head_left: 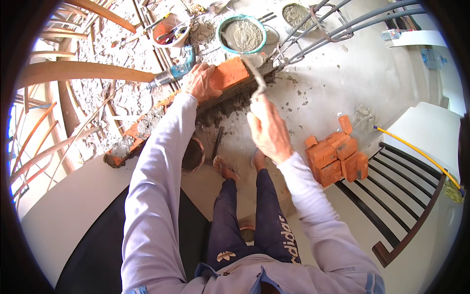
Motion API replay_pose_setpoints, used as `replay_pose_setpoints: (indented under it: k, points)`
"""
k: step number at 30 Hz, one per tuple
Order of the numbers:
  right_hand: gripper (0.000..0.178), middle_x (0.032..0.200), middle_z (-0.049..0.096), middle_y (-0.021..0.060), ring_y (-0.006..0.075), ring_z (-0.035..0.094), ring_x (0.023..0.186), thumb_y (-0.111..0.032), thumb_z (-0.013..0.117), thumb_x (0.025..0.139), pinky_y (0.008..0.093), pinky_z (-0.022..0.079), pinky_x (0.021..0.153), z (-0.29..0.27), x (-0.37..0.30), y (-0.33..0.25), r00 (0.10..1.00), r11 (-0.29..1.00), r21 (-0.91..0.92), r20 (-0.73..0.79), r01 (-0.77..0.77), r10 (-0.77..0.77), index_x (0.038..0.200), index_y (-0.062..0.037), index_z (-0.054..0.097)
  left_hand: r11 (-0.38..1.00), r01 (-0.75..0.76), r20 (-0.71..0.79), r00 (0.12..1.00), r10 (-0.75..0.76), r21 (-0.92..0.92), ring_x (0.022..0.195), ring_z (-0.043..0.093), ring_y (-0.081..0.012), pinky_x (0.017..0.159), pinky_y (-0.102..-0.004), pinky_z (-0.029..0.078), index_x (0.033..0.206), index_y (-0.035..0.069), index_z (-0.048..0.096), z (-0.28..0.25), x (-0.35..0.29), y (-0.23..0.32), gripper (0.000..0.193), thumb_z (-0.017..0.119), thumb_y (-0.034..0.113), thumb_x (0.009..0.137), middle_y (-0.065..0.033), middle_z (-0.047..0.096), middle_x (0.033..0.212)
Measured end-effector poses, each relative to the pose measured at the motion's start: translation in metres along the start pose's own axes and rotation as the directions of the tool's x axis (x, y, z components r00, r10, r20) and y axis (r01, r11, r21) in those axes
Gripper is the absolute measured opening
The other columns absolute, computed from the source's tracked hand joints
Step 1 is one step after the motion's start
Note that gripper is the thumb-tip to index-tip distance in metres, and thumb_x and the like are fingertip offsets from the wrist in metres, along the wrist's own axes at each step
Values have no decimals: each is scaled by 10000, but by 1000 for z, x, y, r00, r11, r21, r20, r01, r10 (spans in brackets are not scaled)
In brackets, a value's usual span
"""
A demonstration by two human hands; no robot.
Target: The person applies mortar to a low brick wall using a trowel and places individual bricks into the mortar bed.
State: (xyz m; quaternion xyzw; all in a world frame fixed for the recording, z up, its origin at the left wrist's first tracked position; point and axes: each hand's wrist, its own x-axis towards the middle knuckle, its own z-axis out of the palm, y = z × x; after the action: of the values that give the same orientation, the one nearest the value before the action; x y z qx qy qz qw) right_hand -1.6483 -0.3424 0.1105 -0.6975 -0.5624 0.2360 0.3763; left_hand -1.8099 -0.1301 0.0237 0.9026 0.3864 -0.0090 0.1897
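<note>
My left hand (200, 82) is closed over the left end of an orange brick (230, 72). The brick lies on top of a low brick wall (159, 110) smeared with grey mortar. My right hand (268, 125) grips the handle of a trowel (259, 82). The trowel's blade, seen nearly edge-on, is at the brick's right end; whether it touches the brick I cannot tell. Just left of my left hand lies a teal power drill (180, 70). Beyond the brick stands a teal-rimmed basin (219, 38) of wet mortar (243, 36).
A bucket of tools (175, 44) and a second mortar bucket (296, 15) stand beyond the wall. Steel rebar (342, 32) juts in from the upper right. To my right are stacked bricks (325, 159), a dark railing (409, 240) and a yellow-handled mop (411, 151). Curved wooden strips (83, 71) reach in from the left.
</note>
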Motion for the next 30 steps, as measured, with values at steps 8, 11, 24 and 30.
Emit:
replay_pose_setpoints:
  k: [8, 11, 24, 30]
  points:
    - [393, 1100, 598, 272, 430, 601, 1000, -129, 508, 951, 473, 499, 843, 70, 30, 24, 975, 985, -36, 137, -171, 175, 1289, 26, 380, 1000, 28, 0, 1000, -28, 3, 1108, 543, -299, 935, -411, 466, 1304, 59, 544, 3, 0, 2, 879, 835, 396, 546, -101, 592, 1128]
    - [265, 979, 586, 282, 445, 602, 892, -151, 505, 944, 488, 513, 757, 70, 28, 18, 999, 999, -6, 14, -44, 44, 1132, 11, 412, 1000, 15, -6, 1000, -15, -20, 1123, 540, -292, 959, -396, 455, 1298, 55, 552, -1, 3, 3, 871, 838, 404, 553, -110, 599, 1188]
    - [584, 1030, 528, 248, 397, 635, 805, -119, 569, 878, 444, 543, 665, 89, -26, -31, 985, 987, -9, 64, -161, 161, 1367, 14, 278, 998, -39, -168, 985, 30, -48, 1113, 568, -334, 976, -426, 436, 1348, 95, 499, 5, -59, -32, 953, 849, 537, 580, -143, 613, 1187]
    - [548, 1058, 540, 185, 369, 628, 842, -148, 545, 925, 449, 531, 691, 81, -15, -55, 997, 994, 98, -58, -40, 46, 1394, -18, 293, 992, 99, -197, 974, -113, -80, 1158, 561, -300, 1083, -505, 310, 1295, 117, 546, 25, -55, -40, 800, 814, 512, 652, -123, 647, 1150]
